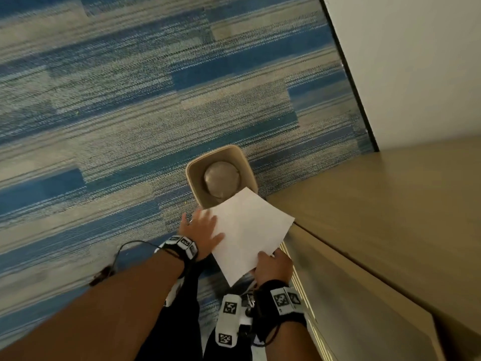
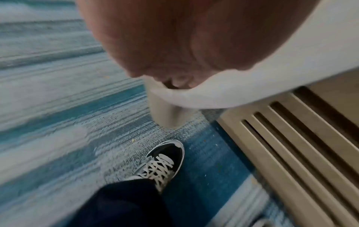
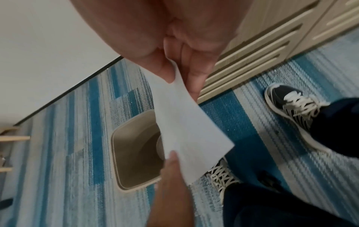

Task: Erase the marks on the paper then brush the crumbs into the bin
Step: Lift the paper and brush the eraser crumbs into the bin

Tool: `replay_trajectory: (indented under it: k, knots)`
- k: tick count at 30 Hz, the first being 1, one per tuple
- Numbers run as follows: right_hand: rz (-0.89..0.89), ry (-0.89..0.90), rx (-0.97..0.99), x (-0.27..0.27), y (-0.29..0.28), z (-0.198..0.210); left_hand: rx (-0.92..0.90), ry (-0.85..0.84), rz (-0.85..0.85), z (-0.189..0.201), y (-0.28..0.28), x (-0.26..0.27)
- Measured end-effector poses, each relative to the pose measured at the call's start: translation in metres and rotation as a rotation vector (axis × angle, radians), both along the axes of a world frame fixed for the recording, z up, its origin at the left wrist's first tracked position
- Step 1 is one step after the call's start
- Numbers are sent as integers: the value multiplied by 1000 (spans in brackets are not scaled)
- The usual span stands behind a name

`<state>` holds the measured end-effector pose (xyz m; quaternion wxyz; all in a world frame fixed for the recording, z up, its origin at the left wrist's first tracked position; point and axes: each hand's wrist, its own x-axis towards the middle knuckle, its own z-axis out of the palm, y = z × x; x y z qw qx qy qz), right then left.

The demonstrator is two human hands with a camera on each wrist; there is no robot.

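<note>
While your right hand (image 1: 273,267) pinches the paper (image 1: 250,230) at its 5 o'clock corner, your left hand (image 1: 201,234) lies flat-fingered on its 9 o'clock edge. Its 12 o'clock corner overhangs the bin (image 1: 194,175).

You're holding the paper (image 1: 250,233) out over the bin (image 1: 194,175), tilted, its far corner overlapping the bin's near rim in the head view. The sheet is looking white and blank on the side facing up; no marks are showing, and crumbs are too small to make out. It's bending a little where your right hand (image 1: 273,267) is pinching its near edge, thumb on top, while your left hand (image 1: 201,234) is lying flat against its left side. The bin is standing upright on the carpet, beige, square-mouthed with rounded corners, with a round grey shape showing inside it.
</note>
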<state>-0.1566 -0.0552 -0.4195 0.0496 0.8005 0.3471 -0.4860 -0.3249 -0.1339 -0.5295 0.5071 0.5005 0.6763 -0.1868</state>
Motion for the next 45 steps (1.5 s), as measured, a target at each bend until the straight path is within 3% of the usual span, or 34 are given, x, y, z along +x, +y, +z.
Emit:
replay_trajectory:
  k: [2, 5, 7, 9, 11, 13, 17, 20, 24, 29, 31, 33, 35, 37, 39, 41, 43, 45]
  knots:
    - [43, -35, 37, 1, 0, 1, 82, 37, 74, 3, 5, -3]
    - [44, -60, 29, 3, -3, -4, 355, -281, 68, 27, 24, 26]
    - [19, -61, 24, 1, -4, -3, 437, -433, 5, 36, 29, 45]
    - [-26, -73, 39, 2, -5, 0, 311, -409, -35, 21, 21, 40]
    - [-86, -73, 33, 6, -10, -3, 96, -172, 24, -5, 6, 15]
    - [-173, -63, 11, 12, -14, -13, 7, 10, 98, -16, 4, -8]
    - [-270, -68, -21, 31, -20, -45, 234, -149, 58, 0, 20, -3]
    - [-221, -49, 55, 24, -17, -41, 225, -149, 151, 1, 18, -4]
    - [-218, 4, 42, 3, -4, -3, 211, -163, 261, 1, 19, -6]
    - [-155, 125, 27, -3, 8, 2, 380, -497, 54, 27, 43, 22]
    - [-80, 111, 42, -6, 9, 4, 200, -350, 1, 8, 34, 8]
    - [-88, 109, 78, -4, 10, 12, -34, -78, 169, -7, 27, -21]
    - [-81, 111, 101, -3, 10, 18, 38, -48, 266, -9, 30, -33]
    - [-87, 114, 101, 0, 8, 18, 283, -257, 166, 11, 47, -16]
    - [-70, 98, 113, 0, 6, 16, 363, -394, 10, 23, 56, 7]
    - [-69, 96, 116, -1, 4, 15, 240, -297, -78, 8, 46, 1]
    - [-67, 114, 123, -3, 5, 20, 65, -18, 27, -8, 35, -18]
    - [-70, 130, 147, -3, 7, 21, 47, 43, 204, -7, 43, -23]
